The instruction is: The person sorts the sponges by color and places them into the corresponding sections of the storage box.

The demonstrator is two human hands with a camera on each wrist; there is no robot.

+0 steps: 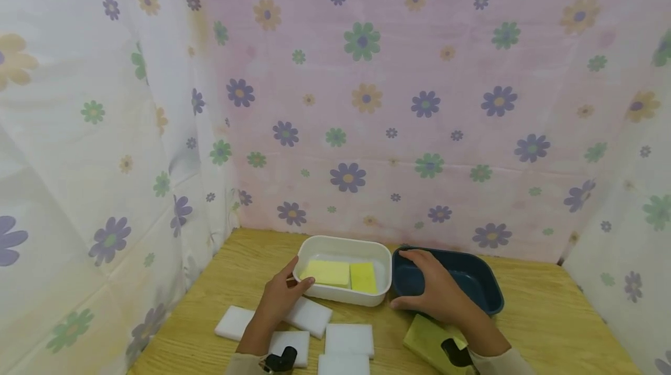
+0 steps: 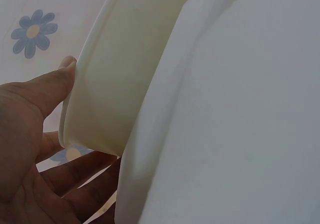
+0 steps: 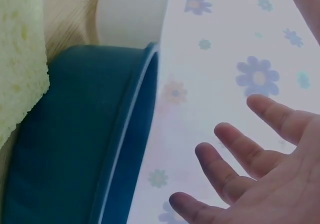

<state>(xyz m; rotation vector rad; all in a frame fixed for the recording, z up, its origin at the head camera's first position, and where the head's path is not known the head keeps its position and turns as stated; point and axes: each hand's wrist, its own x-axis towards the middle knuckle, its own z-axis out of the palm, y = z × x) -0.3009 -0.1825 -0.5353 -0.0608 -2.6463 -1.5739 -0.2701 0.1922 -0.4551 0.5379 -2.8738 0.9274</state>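
Observation:
A white plastic tub [image 1: 348,295] holds two yellow sponges, a pale wide one [image 1: 329,273] and a brighter small one [image 1: 363,278]. My left hand [image 1: 280,295] grips its left end, with the thumb on the rim [image 2: 70,94] and the other fingers at the outer wall. Against the tub's right side stands a dark blue tub [image 1: 487,285]. Over its left part my right hand [image 1: 442,290] is spread; in the right wrist view its fingers are apart with nothing between them.
Several white sponge blocks [image 1: 349,340] lie on the wooden table [image 1: 388,340] in front of the white tub. Yellow sponges [image 1: 427,340] lie in front of the blue tub, partly behind my right wrist. Flowered cloth [image 1: 362,130] hangs behind and at both sides.

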